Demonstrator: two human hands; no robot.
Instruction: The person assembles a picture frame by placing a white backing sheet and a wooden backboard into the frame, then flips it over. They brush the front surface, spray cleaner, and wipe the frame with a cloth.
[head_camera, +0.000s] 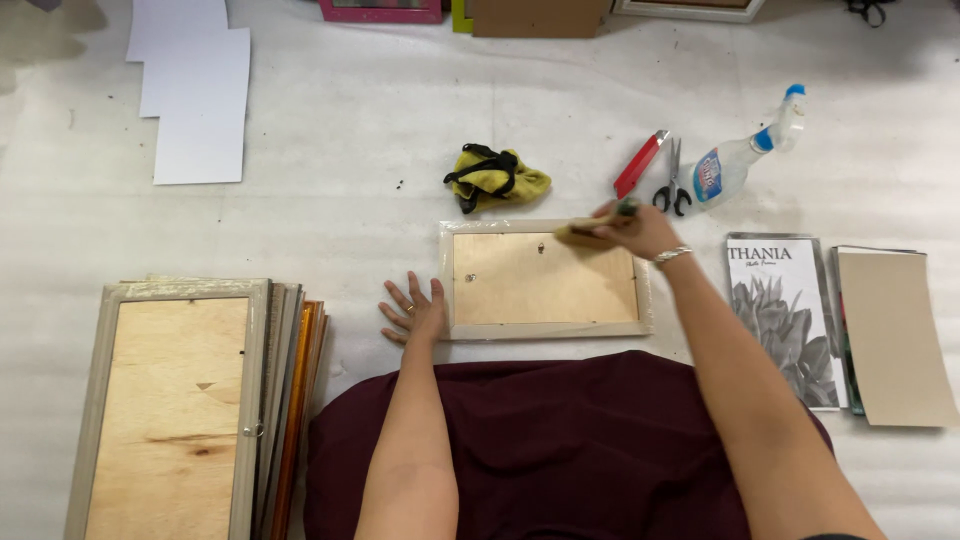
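Flanking frame (545, 280): rag (495, 176), scissors (672, 180), stacked frames (195, 400).

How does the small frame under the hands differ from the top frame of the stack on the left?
The small frame lies alone, long side across the view; the top stack frame lies lengthwise on a pile of other frames and looks larger. The small frame has the left hand at its edge and the right hand at its top corner; the stack frame is untouched. Both lie face down, pale rims around plywood backs.

The picture frame (545, 279) is showing a matt plywood back inside a pale, rough-painted wooden rim; the yellow rag (497, 177) is looking like soft cloth.
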